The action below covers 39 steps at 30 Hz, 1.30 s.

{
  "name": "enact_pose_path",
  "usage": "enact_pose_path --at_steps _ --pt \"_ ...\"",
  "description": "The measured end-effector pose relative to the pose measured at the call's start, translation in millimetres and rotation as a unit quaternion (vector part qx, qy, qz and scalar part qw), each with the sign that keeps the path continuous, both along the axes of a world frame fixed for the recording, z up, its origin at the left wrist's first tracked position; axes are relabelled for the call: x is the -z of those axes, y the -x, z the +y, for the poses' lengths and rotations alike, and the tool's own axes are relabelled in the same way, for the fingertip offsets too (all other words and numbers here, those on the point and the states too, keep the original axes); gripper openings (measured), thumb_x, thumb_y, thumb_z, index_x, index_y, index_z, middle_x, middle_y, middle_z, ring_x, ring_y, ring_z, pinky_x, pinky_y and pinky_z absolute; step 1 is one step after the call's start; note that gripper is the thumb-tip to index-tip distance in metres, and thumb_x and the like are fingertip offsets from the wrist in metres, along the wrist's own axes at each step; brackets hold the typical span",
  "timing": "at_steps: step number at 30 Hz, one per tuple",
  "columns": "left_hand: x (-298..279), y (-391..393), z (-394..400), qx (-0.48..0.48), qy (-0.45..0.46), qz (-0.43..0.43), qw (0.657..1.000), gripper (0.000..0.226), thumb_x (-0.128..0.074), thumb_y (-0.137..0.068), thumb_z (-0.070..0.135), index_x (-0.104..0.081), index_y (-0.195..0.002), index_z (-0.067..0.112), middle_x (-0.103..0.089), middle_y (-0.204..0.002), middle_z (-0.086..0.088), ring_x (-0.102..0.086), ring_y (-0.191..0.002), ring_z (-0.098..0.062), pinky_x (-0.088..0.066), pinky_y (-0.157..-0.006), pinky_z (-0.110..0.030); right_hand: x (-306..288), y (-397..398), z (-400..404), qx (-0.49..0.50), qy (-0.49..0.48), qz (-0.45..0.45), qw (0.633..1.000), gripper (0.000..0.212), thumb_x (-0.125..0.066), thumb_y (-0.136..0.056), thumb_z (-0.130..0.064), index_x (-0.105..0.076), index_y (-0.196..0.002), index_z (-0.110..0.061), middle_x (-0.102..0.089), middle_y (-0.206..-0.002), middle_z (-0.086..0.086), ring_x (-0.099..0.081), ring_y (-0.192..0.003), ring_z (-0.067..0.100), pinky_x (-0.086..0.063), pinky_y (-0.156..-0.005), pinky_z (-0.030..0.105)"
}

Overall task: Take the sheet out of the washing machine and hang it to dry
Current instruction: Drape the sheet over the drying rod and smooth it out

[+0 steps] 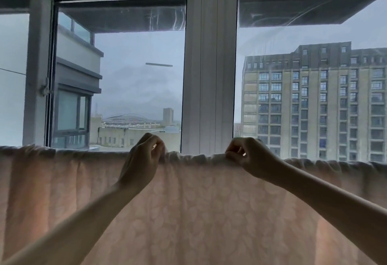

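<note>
You are holding a pale pink patterned bedsheet [199, 212] at its top fold, where it is draping over a line or rail that the cloth itself is hiding, in front of a white-framed window [209, 76] looking out on a grey apartment block [314, 101]; your left hand [142, 160] is pinching the gathered fold between thumb and curled fingers, and your right hand [247, 158] is doing the same just beside it, so each grip is narrow and is closing on cloth, with a short bunched stretch of sheet lying between the two

The sheet is already hanging across the whole width of the view, falling in long soft pleats, which is suggesting that the washing-machine part of the job is done and that you are now spreading and evening the top edge

Judging by how it is puckering along the fold and dropping straight below, the fabric is soft, limp and probably still weighted with damp, so it is likely clinging to itself rather than sliding freely; it is not fragile, but it is offering no stiffness to push against

The best place to take hold is looking like the ridge of the fold itself, pinching through both layers and drawing the hands apart sideways, because tugging on one hanging side alone is risking dragging the whole sheet off its support
</note>
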State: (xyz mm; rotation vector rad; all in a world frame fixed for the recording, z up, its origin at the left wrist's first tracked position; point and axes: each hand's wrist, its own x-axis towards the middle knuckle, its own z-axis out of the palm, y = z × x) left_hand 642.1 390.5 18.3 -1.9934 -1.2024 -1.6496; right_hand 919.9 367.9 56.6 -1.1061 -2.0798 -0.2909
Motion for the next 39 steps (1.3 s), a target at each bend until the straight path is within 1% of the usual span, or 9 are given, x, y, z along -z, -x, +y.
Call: enact_pose_path --at_steps 5,11,14,17,20,23,26,31,39 --pt "-5.0 -10.7 -3.4 0.031 -0.014 0.019 0.999 0.019 -0.055 -0.096 0.013 -0.058 -0.078 0.018 -0.056 -0.081 0.011 -0.056 -0.076 -0.004 -0.044 -0.069 -0.026 3.0 -13.2 0.1 0.014 -0.025 0.082 0.996 0.011 -0.054 -0.095 -0.015 -0.062 -0.088 -0.018 -0.061 -0.080 -0.008 -0.055 -0.075 -0.002 -0.041 -0.064 0.004" --pt "7.6 6.9 -1.9 0.040 0.038 0.084 0.995 0.010 -0.057 -0.095 0.027 -0.065 -0.089 0.028 -0.063 -0.086 0.018 -0.061 -0.083 -0.002 -0.053 -0.075 -0.034 18.2 -37.0 -6.6 0.057 -0.040 0.019 0.997 0.010 -0.053 -0.094 -0.023 -0.060 -0.087 -0.024 -0.061 -0.084 -0.013 -0.059 -0.076 0.002 -0.053 -0.073 0.033" --pt "8.3 16.3 -3.4 0.025 0.034 0.101 0.994 0.023 -0.053 -0.095 0.039 -0.069 -0.100 0.024 -0.064 -0.092 0.018 -0.059 -0.088 -0.002 -0.052 -0.078 -0.031 17.5 -27.3 -9.0 0.055 -0.049 0.005 0.997 0.012 -0.051 -0.095 -0.026 -0.061 -0.088 -0.024 -0.063 -0.085 -0.012 -0.059 -0.075 0.003 -0.054 -0.071 0.032" --pt "14.0 43.4 -1.6 -0.051 0.024 0.108 0.993 0.042 -0.041 -0.093 0.048 -0.070 -0.101 0.019 -0.068 -0.094 0.009 -0.061 -0.090 -0.016 -0.048 -0.084 -0.039 25.6 -14.3 -11.2 0.084 -0.066 -0.053 0.993 0.020 -0.043 -0.098 -0.034 -0.058 -0.093 -0.023 -0.058 -0.087 -0.012 -0.056 -0.070 0.002 -0.048 -0.062 0.019" --pt "21.7 80.5 -0.7 -0.107 0.026 0.081 0.991 0.046 -0.037 -0.094 0.047 -0.071 -0.101 0.016 -0.070 -0.093 0.002 -0.062 -0.090 -0.024 -0.048 -0.083 -0.044 31.5 2.9 -12.7 0.085 -0.097 -0.084 0.988 0.027 -0.035 -0.099 -0.040 -0.056 -0.100 -0.024 -0.057 -0.087 -0.011 -0.055 -0.067 0.003 -0.045 -0.064 0.019" --pt "19.6 99.2 -2.8 -0.083 0.030 0.062 0.994 0.026 -0.052 -0.099 0.027 -0.072 -0.104 0.013 -0.070 -0.094 0.002 -0.064 -0.092 -0.020 -0.050 -0.081 -0.037 29.7 24.4 -7.3 0.056 -0.111 -0.093 0.988 0.028 -0.034 -0.099 -0.039 -0.056 -0.110 -0.025 -0.064 -0.088 -0.008 -0.059 -0.068 0.005 -0.053 -0.067 0.026" --pt "14.4 103.1 -3.1 -0.048 0.063 0.007 0.997 0.019 -0.056 -0.095 0.013 -0.074 -0.102 0.011 -0.069 -0.092 0.006 -0.062 -0.089 -0.011 -0.045 -0.078 -0.023 30.6 50.9 0.7 0.024 -0.127 -0.100 0.987 0.032 -0.032 -0.099 -0.041 -0.058 -0.107 -0.023 -0.061 -0.083 -0.007 -0.058 -0.065 0.006 -0.056 -0.064 0.031" --pt "15.8 97.7 0.3 -0.015 0.090 -0.062 0.994 0.017 -0.057 -0.095 0.015 -0.071 -0.089 0.023 -0.069 -0.084 0.010 -0.063 -0.083 0.003 -0.049 -0.079 -0.023 37.9 95.9 11.8 0.008 -0.173 -0.108 0.979 0.030 -0.037 -0.100 -0.041 -0.059 -0.109 -0.024 -0.062 -0.082 -0.007 -0.059 -0.064 0.008 -0.056 -0.065 0.031" --pt "22.3 95.1 14.8 -0.070 0.015 -0.050 0.996 0.037 -0.046 -0.093 0.044 -0.065 -0.073 0.020 -0.065 -0.066 0.008 -0.062 -0.068 -0.012 -0.052 -0.072 -0.042 46.2 110.1 22.9 0.016 -0.222 -0.108 0.969 0.035 -0.030 -0.098 -0.043 -0.058 -0.109 -0.026 -0.062 -0.079 -0.008 -0.057 -0.058 0.006 -0.052 -0.055 0.027"
